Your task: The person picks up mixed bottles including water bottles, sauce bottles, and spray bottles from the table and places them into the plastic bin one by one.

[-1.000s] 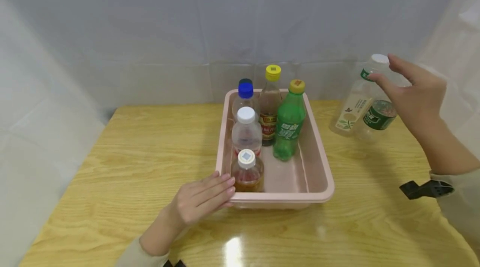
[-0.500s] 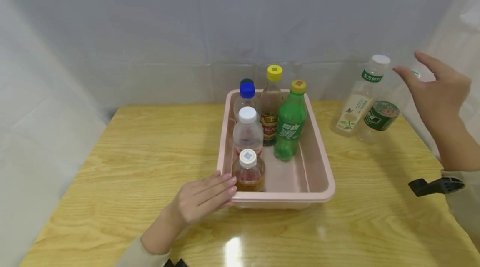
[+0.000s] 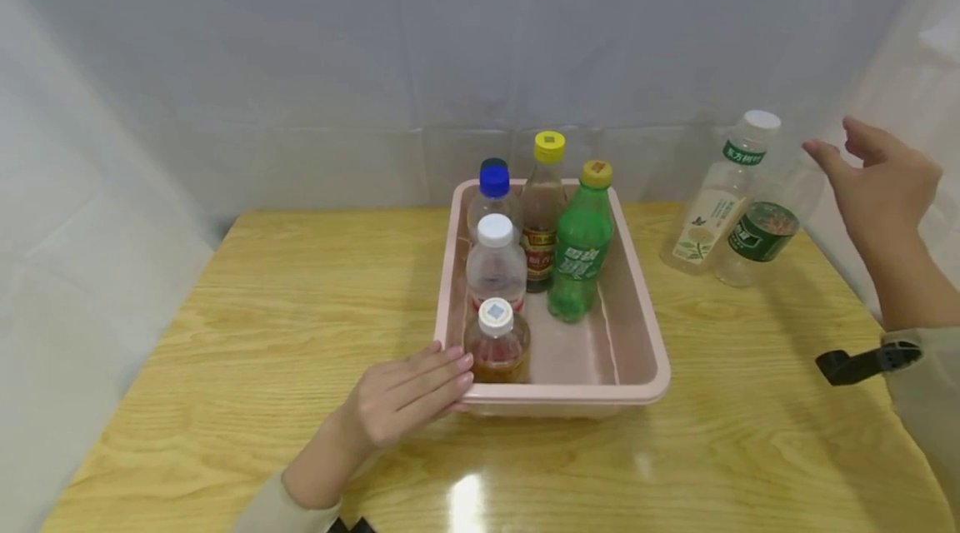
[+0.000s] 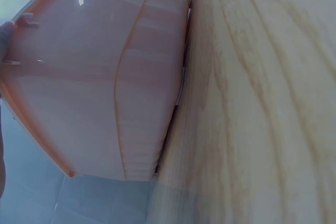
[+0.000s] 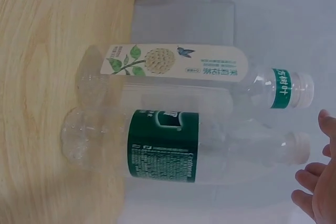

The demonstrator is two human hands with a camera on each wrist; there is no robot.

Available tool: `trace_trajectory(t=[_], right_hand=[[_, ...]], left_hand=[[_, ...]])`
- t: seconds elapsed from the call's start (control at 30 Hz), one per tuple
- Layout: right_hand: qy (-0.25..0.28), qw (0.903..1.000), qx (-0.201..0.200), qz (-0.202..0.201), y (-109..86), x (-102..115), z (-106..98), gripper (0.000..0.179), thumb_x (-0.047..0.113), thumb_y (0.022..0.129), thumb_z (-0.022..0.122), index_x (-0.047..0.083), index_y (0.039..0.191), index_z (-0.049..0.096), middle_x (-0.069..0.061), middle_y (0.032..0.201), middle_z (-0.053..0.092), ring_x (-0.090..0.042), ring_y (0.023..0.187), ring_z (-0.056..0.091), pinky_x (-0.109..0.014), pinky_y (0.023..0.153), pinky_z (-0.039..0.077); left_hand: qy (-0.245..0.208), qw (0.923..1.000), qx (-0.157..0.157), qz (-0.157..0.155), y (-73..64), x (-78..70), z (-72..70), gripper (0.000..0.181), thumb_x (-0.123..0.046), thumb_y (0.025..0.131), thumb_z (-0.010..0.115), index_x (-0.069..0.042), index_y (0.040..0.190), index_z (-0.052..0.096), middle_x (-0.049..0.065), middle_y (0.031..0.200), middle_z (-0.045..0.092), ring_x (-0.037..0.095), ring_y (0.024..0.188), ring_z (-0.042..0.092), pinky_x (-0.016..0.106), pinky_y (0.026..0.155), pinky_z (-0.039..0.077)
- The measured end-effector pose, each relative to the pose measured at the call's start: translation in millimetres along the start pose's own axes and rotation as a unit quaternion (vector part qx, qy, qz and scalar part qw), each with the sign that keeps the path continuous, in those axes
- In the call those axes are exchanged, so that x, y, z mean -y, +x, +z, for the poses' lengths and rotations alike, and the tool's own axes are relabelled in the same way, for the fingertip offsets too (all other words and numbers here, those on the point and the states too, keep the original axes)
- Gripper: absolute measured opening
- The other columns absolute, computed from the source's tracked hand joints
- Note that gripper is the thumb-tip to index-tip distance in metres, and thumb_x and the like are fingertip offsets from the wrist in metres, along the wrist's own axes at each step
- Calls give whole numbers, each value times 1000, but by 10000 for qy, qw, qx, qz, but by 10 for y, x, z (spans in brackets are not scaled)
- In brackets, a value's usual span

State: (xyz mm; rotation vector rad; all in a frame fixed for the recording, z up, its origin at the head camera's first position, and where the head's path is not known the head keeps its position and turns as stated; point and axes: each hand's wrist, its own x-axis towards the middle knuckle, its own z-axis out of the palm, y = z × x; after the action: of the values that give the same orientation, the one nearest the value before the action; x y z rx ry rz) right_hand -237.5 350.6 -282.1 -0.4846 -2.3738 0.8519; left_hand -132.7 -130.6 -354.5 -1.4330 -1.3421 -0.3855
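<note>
My left hand (image 3: 408, 396) rests with straight fingers on the near left corner of a pink plastic basin (image 3: 652, 383); its fingers show only at the left edge of the left wrist view. At the right, my right hand (image 3: 888, 183) is beside the top of a clear water bottle (image 3: 763, 231) with a dark green label. In the right wrist view, thumb and fingers of the right hand (image 5: 323, 182) are spread apart close to that bottle's white cap (image 5: 300, 148). Right next to it stands a clear tea bottle (image 5: 173, 61) with a flower label and white cap.
Inside the basin stand a green soda bottle (image 3: 579, 254), a yellow-capped bottle (image 3: 542, 221), a blue-capped bottle (image 3: 492, 204), a white-capped clear bottle (image 3: 495, 266) and a short bottle of brown liquid (image 3: 497, 350). A pale sheet (image 3: 322, 58) hangs behind the wooden table (image 3: 285, 308).
My right hand has moved right, away from the tea bottle's top to the water bottle's top, and its thumb and finger have come closer together. The left hand stays on the basin.
</note>
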Motion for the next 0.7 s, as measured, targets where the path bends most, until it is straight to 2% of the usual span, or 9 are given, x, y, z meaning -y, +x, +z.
trace_trajectory(t=[0.17, 0.2, 0.27, 0.33, 0.43, 0.5, 0.6, 0.63, 0.7], right_hand=[[6, 9995, 197, 266, 16, -77, 52, 62, 55, 89, 52, 24, 141, 42, 6, 146, 41, -15, 133, 42, -36, 114, 39], [-18, 9993, 243, 282, 19, -90, 64, 62, 55, 89, 52, 23, 141, 41, 3, 145, 43, -17, 133, 42, -38, 113, 39], [-81, 9993, 255, 272, 25, -119, 91, 62, 56, 89, 52, 23, 140, 43, 8, 135, 52, -20, 130, 45, -40, 112, 41], [-180, 9991, 271, 273, 30, -137, 117, 62, 58, 88, 51, 23, 139, 45, 2, 132, 56, -21, 127, 48, -42, 110, 42], [-268, 9989, 242, 306, 34, -155, 158, 62, 59, 87, 52, 24, 139, 46, 5, 133, 55, -20, 124, 51, -41, 108, 45], [-267, 9990, 214, 295, 30, -159, 184, 62, 58, 87, 54, 25, 139, 46, -2, 142, 48, -19, 124, 51, -40, 107, 46], [-281, 9994, 71, 173, 16, -166, 215, 61, 54, 87, 57, 25, 140, 46, -1, 142, 48, -24, 123, 53, -41, 106, 47], [-264, 9995, 25, 151, 12, -170, 223, 60, 53, 87, 57, 25, 140, 47, -2, 141, 50, -21, 121, 54, -39, 106, 47], [-193, 9997, -102, 78, 5, -177, 244, 58, 51, 88, 59, 24, 138, 49, -3, 136, 55, -8, 107, 59, -30, 101, 50]], left_hand=[[-25, 10000, 15, -20, -8, -1, 0, 17, -14, 90, 63, 0, 85, 70, 15, 82, 72, 23, 71, 72, 32, 72, 63], [-19, 10000, 11, -14, -8, 0, 1, 17, -14, 90, 63, 0, 85, 70, 15, 82, 72, 23, 71, 72, 32, 72, 63], [-13, 10000, 3, -3, -6, 1, 3, 17, -14, 90, 63, 0, 85, 70, 15, 82, 72, 23, 71, 72, 32, 72, 63], [-16, 10000, 3, 1, -4, 3, 4, 16, -14, 90, 63, 0, 85, 70, 15, 82, 72, 23, 71, 72, 31, 72, 63], [-16, 10000, 7, 0, -2, 5, 6, 16, -14, 90, 63, 0, 85, 70, 15, 82, 72, 23, 71, 72, 31, 72, 63], [-19, 10000, 19, -3, -2, 5, 5, 17, -14, 90, 63, 0, 85, 70, 15, 82, 72, 23, 71, 72, 32, 72, 63], [-16, 10000, 28, 0, -3, 6, 4, 17, -15, 90, 63, 0, 85, 70, 15, 82, 72, 23, 71, 72, 32, 71, 63], [-16, 10000, 28, 4, -2, 7, 4, 17, -15, 90, 63, 0, 85, 70, 15, 82, 72, 23, 71, 72, 32, 71, 63], [-8, 10000, 26, 16, -2, 8, 4, 17, -15, 90, 63, 0, 85, 70, 15, 82, 72, 23, 71, 72, 32, 71, 63]])
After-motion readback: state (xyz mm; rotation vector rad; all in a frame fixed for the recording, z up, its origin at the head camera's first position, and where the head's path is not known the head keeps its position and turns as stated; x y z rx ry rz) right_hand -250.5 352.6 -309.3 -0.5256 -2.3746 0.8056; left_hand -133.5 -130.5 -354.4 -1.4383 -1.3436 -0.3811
